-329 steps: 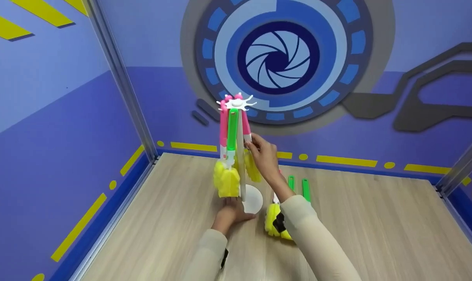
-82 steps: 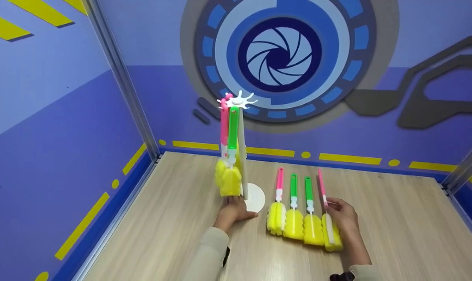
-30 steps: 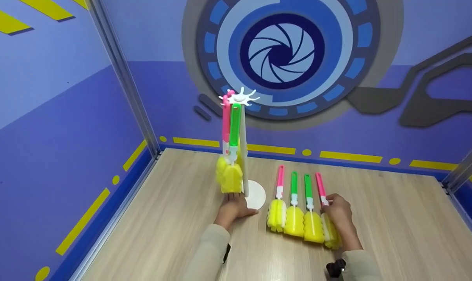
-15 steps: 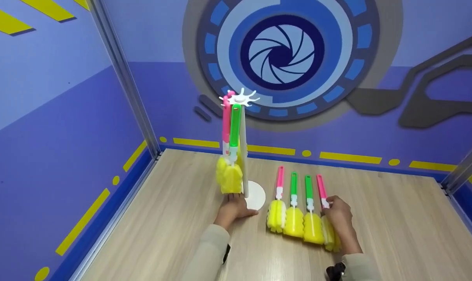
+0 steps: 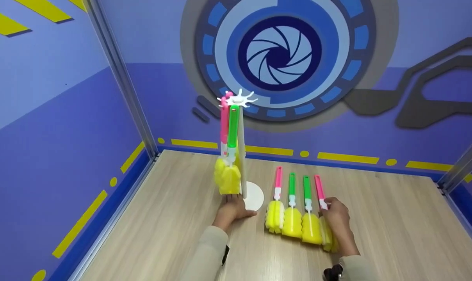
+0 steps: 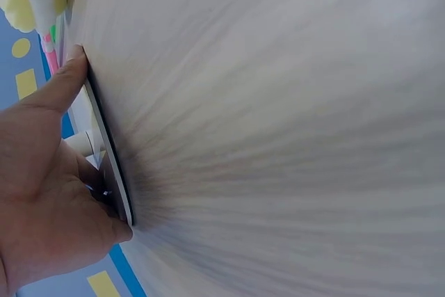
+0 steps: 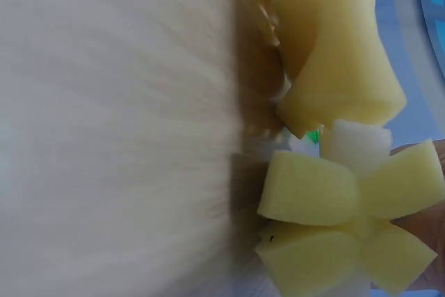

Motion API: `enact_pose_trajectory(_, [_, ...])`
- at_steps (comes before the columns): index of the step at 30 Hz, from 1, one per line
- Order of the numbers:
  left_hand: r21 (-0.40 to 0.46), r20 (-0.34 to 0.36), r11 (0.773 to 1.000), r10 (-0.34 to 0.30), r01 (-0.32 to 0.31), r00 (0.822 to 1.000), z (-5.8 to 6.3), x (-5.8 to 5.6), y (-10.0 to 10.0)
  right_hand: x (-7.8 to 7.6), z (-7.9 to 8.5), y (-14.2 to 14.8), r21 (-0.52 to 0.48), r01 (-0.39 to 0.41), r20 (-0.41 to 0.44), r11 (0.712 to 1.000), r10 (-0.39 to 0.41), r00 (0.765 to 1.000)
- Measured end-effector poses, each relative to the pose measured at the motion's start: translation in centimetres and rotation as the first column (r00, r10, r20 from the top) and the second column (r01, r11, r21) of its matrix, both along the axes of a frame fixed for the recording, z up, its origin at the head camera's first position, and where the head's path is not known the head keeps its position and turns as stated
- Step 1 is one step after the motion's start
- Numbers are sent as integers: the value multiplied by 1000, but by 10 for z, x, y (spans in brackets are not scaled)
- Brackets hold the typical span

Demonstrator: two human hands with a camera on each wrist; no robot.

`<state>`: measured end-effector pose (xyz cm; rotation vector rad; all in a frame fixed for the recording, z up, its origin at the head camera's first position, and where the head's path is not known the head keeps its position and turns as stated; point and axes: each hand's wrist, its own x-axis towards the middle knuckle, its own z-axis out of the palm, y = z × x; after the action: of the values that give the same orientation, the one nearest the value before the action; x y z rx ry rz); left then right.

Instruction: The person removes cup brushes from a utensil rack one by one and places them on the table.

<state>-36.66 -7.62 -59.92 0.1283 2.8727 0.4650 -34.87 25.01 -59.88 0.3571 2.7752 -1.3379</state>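
A white stand with a ring of hooks on top and a round base stands left of the middle. My left hand grips the rim of that base, thumb and fingers on its edge, as the left wrist view shows. Pink- and green-handled sponge brushes with yellow heads hang on the stand's left side. At the right end of a row on the table, my right hand pinches a pink-handled sponge brush near its white neck. The hand partly hides its head. The right wrist view shows its yellow lobed sponge close up.
Beside it in the row lie another pink-handled brush and two green-handled brushes, handles toward the back wall. The wooden table meets patterned blue walls at the back and sides, with metal posts in the corners.
A pink-handled brush my right hand touched on the stand 11 seconds ago is off it; my right hand now holds one at the row's right end. Over the last second little has moved.
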Motion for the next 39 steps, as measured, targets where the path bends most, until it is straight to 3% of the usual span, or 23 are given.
enact_pose_trajectory(10, [15,-22,1000,-10,10,1000,-3,-3,-1,-1,2,0,-6,5,41,1000,-5,999])
enact_pose_trajectory(24, [-2,64,1000,13,-13,998,5,-3,0,-1,-1,-5,25,0,30,1000,-1,1000])
enact_pose_trajectory(31, [21,72,999,24,-26,997,1,-8,0,0,5,-9,47,-18,71,999,15,997])
enact_pose_trajectory(35, [44,68,999,15,-18,998,6,-6,1,2,11,-13,76,-38,106,996,30,994])
enact_pose_trajectory(39, [37,59,999,10,-12,998,7,-7,3,6,17,-20,124,-52,56,991,46,997])
